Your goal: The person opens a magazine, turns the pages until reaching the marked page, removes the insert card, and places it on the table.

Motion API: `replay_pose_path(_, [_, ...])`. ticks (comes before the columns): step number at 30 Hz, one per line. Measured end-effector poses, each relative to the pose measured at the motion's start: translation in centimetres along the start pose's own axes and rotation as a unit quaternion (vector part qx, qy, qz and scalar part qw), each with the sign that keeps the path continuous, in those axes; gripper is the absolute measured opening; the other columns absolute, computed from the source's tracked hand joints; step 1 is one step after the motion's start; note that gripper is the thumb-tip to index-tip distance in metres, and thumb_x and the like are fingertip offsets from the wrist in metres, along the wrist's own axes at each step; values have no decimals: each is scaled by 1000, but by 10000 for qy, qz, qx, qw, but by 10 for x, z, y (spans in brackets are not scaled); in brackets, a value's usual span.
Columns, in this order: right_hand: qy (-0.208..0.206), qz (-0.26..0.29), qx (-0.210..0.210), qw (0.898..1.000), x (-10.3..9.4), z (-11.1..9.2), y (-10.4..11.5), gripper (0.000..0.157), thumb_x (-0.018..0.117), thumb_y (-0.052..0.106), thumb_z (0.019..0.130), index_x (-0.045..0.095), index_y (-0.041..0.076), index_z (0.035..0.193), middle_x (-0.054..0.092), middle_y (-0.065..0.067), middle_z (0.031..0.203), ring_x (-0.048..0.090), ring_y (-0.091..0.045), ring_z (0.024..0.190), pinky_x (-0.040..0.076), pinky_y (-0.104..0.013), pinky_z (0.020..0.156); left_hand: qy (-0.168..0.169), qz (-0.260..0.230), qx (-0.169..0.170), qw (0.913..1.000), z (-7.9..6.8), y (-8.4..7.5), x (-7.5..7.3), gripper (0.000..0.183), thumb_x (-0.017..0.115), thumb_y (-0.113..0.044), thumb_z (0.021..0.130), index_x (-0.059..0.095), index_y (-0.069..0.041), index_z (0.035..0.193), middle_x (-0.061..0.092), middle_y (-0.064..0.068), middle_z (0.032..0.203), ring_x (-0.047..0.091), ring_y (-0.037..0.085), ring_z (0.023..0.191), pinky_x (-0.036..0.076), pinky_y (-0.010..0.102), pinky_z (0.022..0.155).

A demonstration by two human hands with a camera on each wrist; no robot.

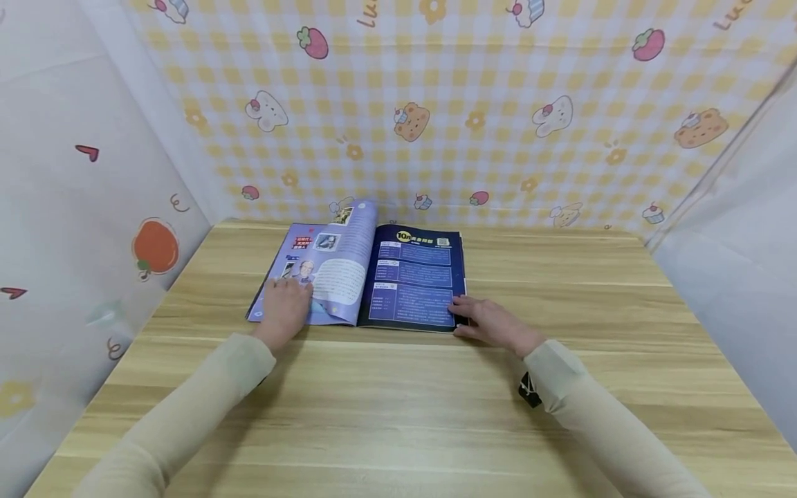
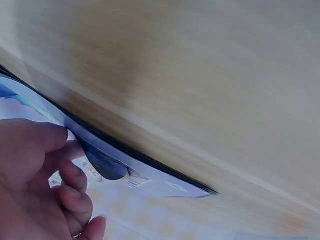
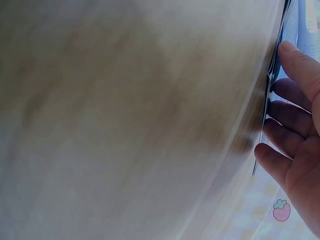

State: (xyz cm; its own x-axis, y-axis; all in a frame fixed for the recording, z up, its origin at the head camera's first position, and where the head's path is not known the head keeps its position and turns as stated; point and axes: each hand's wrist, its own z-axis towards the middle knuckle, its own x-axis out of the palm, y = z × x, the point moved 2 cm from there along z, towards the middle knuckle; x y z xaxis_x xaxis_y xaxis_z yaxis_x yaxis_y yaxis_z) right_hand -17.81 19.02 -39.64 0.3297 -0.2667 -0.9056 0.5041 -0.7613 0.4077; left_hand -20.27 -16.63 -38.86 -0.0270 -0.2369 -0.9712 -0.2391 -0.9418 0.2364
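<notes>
A magazine [image 1: 411, 277] lies spread on the wooden table, with a dark blue right page and a lilac left side. One lilac page [image 1: 339, 273] bends up and curls over toward the left. My left hand [image 1: 286, 308] is at the lower left of the magazine; in the left wrist view its thumb and forefinger [image 2: 75, 150] pinch the curled page near the bottom edge. Loosely bent, its other fingers hold nothing visible. My right hand [image 1: 492, 324] rests at the lower right edge of the magazine, its fingers spread and relaxed. In the right wrist view its thumb [image 3: 295, 57] touches that edge.
Behind the table [image 1: 398, 401] hangs a yellow checked cloth [image 1: 349, 159] with cartoon prints. White cloth walls [image 1: 56, 221] stand on the left and right. A small black object [image 1: 529, 391] shows under the right sleeve.
</notes>
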Motion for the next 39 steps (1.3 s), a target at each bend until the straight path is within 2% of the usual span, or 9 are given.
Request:
replay_pose_path(9, [18,-11,54,10000,0,0,-1,50,61,25,91,50,-1,132,41,-21,143,40,-38,132,35,-48,106,-101,118,18,9999,-8,13,6,32,58,-30,92,68,-1,102,57,20,96,51,36,97,38,51,86])
replay_pose_path(13, [-17,34,83,10000,-1,0,-2,48,62,24,91,52,-1,132,42,-21,142,41,-38,131,36,-48,106,-127,134,140,9997,-8,12,2,38,59,-34,91,70,2,88,58,23,104,51,39,102,33,56,98])
replay_pose_path(19, [-10,-88,-8,10000,0,2,-2,44,59,21,93,53,-2,130,45,-22,140,43,-38,128,38,-47,104,-75,125,230,9996,-6,5,-1,37,60,-29,90,65,8,96,61,26,107,54,43,106,25,61,105])
replay_pose_path(22, [10,-248,-3,9997,0,2,-1,40,57,18,94,54,-1,129,46,-22,138,45,-37,127,39,-47,104,-266,-93,625,9977,-6,-5,0,33,57,-8,89,56,5,119,58,26,117,54,43,110,30,59,104])
replay_pose_path(25, [-49,-514,-68,9986,-1,2,2,35,56,15,95,57,-1,126,51,-22,134,49,-37,124,42,-46,101,-269,-574,1200,9907,-5,-16,2,53,52,10,84,45,-2,136,52,25,130,53,43,115,37,56,101])
replay_pose_path(27, [-191,-631,-204,9976,-2,2,4,29,57,12,94,62,0,120,59,-20,126,56,-34,117,46,-44,97,-150,-825,1414,9864,-3,-22,2,57,52,13,84,45,-6,137,50,25,133,54,43,114,43,53,97])
replay_pose_path(30, [-564,-668,-381,9954,-1,3,5,16,60,7,91,70,2,102,71,-10,98,67,-21,88,55,-33,81,-138,-808,1411,9866,-1,-26,-3,46,57,7,83,54,-3,128,59,24,121,61,40,102,49,51,89])
replay_pose_path(34, [-953,-544,-338,9934,-3,2,5,8,61,5,90,66,8,85,59,5,68,48,-7,59,46,-21,57,-463,-1143,1432,9820,6,-41,-15,30,60,-8,89,60,2,117,63,20,113,62,37,101,48,48,92])
replay_pose_path(39, [-1363,-520,-343,9887,-7,3,11,7,62,3,88,65,7,84,58,4,67,46,-6,59,45,-22,56,-131,-2303,1909,9541,14,-88,-24,55,51,-39,96,49,1,134,52,18,135,49,34,125,37,44,107])
